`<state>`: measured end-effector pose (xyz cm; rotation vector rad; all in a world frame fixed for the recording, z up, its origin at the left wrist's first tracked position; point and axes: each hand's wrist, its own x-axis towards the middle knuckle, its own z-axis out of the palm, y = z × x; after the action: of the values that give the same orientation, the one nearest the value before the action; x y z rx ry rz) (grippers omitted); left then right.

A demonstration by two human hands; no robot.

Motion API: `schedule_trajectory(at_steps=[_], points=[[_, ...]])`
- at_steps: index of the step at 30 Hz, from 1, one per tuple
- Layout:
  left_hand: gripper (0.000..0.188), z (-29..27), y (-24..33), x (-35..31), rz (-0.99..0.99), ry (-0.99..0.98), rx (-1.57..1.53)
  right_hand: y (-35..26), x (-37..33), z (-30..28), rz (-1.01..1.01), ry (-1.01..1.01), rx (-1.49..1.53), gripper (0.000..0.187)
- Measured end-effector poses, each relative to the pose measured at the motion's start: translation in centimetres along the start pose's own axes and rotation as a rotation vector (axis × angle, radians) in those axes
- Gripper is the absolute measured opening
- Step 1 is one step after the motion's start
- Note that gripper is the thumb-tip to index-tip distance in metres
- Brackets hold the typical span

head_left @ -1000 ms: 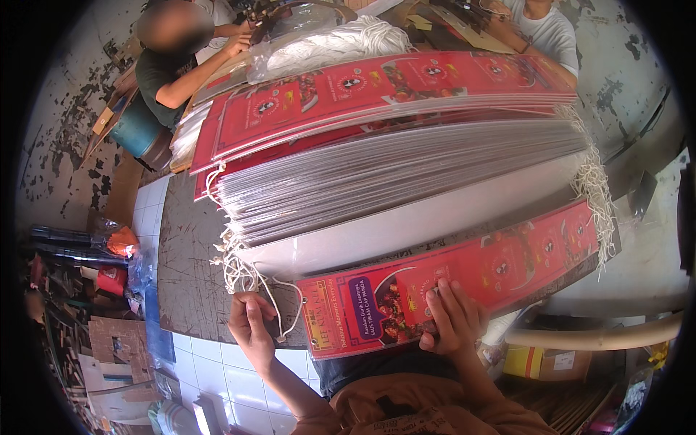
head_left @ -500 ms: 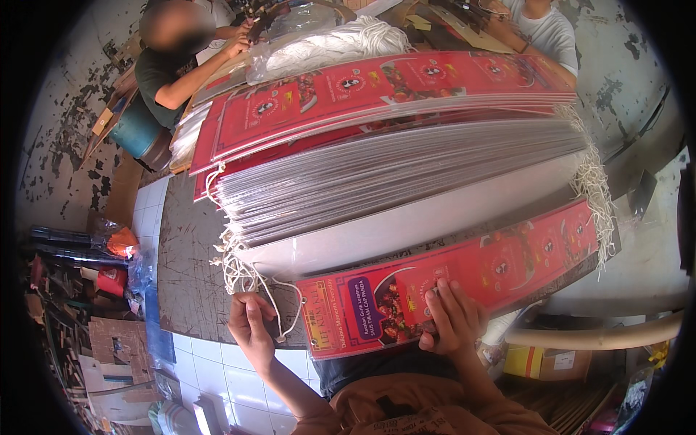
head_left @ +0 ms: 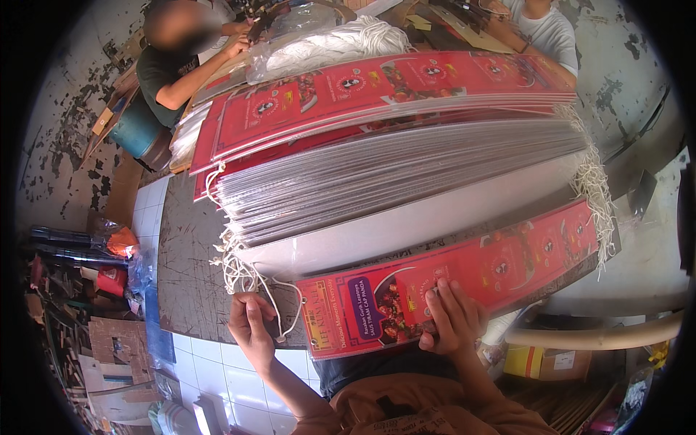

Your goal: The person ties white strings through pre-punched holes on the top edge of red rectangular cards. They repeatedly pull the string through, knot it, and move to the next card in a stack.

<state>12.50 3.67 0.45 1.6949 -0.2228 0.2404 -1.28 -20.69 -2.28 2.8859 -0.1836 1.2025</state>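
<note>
A long red printed sign (head_left: 391,312) lies across the near table edge, with a white string looped through its left end. My right hand (head_left: 455,319) rests on its face, fingers stretched out and thumb apart near the lower edge. Left of the sign, my left hand (head_left: 250,326) is closed, its fingertips at the white string (head_left: 290,330); the exact grip is partly hidden. Behind stands a thick leaning stack of similar signs (head_left: 406,170), edges toward me, with a pale blank back (head_left: 420,214) in front. Knotted strings (head_left: 594,192) hang at both ends of the stack.
More red signs (head_left: 348,87) lie face up beyond the stack, before a white string bundle (head_left: 355,40). Two people sit across the scratched dark table (head_left: 192,283). A pale tube (head_left: 594,330) and cardboard box (head_left: 551,362) are at right; scrap cardboard (head_left: 119,341) is at left.
</note>
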Motion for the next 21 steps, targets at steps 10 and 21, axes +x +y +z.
schedule_trajectory(at_steps=[10, 21], points=[[0.026, 0.00, -0.04, 0.00, -0.004, -0.001, -0.003, -0.04, -0.18, 0.05, 0.022, 0.001, -0.003, 0.048], [0.026, 0.05, 0.01, 0.01, -0.006, 0.001, 0.012, -0.03, -0.15, 0.04, 0.021, 0.001, 0.005, 0.048]])
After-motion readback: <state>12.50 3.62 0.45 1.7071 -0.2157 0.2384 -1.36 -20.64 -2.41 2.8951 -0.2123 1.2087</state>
